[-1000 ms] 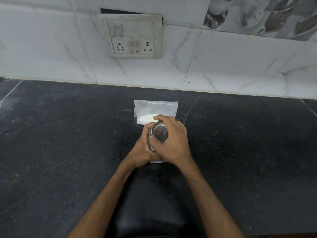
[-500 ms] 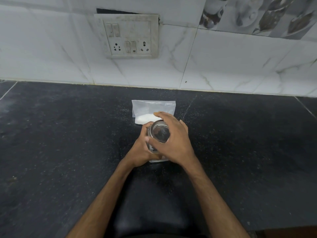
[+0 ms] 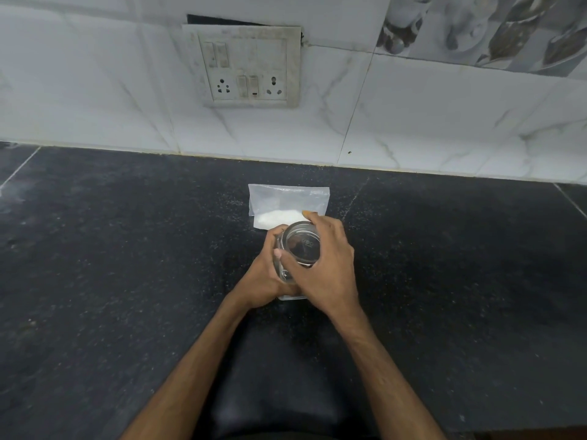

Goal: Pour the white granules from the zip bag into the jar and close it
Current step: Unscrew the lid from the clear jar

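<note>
A clear glass jar (image 3: 287, 277) stands on the black counter in the middle of the view. My left hand (image 3: 263, 277) wraps its left side. On top sits the jar's clear lid (image 3: 301, 246), with my right hand (image 3: 327, 265) curled over it, thumb on the near rim and fingers on the far rim. Just behind the jar lies the zip bag (image 3: 286, 200), flat on the counter, with white granules (image 3: 276, 217) gathered at its near end. My right fingertips cover part of the bag's near edge.
The black stone counter (image 3: 127, 281) stretches wide on both sides. White marble wall tiles rise at the back, with a switch and socket panel (image 3: 247, 66) above the bag. A dark rounded surface (image 3: 279, 385) lies between my forearms at the near edge.
My right hand has turned on the lid, its thumb shifting along the near rim. The jar, my left hand and the bag stay where they were. The view has shifted slightly.
</note>
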`<action>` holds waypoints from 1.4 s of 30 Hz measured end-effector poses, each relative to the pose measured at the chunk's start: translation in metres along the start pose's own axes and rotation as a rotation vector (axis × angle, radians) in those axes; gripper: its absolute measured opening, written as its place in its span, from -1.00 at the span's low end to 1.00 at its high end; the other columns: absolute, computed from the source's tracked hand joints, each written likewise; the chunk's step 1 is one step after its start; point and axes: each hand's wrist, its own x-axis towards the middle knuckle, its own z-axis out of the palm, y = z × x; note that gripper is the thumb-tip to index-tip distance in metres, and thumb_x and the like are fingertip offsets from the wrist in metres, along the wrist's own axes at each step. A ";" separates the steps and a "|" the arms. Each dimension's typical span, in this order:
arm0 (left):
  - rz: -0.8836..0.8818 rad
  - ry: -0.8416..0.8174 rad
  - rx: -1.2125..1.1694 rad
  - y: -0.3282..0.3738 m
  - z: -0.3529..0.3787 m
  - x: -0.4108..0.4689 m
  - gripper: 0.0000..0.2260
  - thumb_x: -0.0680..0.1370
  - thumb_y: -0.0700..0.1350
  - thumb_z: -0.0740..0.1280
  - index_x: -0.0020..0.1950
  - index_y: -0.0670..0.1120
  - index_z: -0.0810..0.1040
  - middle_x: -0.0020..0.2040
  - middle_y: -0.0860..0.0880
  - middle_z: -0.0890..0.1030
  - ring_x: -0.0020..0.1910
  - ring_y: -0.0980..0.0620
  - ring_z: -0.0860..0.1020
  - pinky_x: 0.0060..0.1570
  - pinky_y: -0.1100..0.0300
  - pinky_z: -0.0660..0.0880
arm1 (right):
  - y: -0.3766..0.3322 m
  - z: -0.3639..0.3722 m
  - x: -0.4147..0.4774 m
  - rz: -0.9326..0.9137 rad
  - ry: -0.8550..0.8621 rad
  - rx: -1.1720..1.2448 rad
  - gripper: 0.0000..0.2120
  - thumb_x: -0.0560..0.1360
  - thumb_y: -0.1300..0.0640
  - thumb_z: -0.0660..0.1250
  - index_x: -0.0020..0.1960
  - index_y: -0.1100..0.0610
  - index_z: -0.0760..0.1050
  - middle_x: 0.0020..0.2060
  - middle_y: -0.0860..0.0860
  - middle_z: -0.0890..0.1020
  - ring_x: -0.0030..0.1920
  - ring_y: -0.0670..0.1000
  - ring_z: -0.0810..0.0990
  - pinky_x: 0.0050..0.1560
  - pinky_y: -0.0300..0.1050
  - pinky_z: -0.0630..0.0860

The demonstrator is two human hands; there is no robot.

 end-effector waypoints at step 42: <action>0.005 0.000 0.037 -0.004 0.000 0.001 -0.07 0.18 -0.12 0.61 0.42 -0.01 0.16 0.31 0.02 0.47 0.31 0.13 0.49 0.21 0.31 0.44 | -0.001 -0.008 0.001 -0.007 -0.168 -0.050 -0.18 0.39 -0.17 0.47 0.54 -0.12 0.18 0.41 -0.13 0.38 0.43 -0.12 0.32 0.52 0.09 0.12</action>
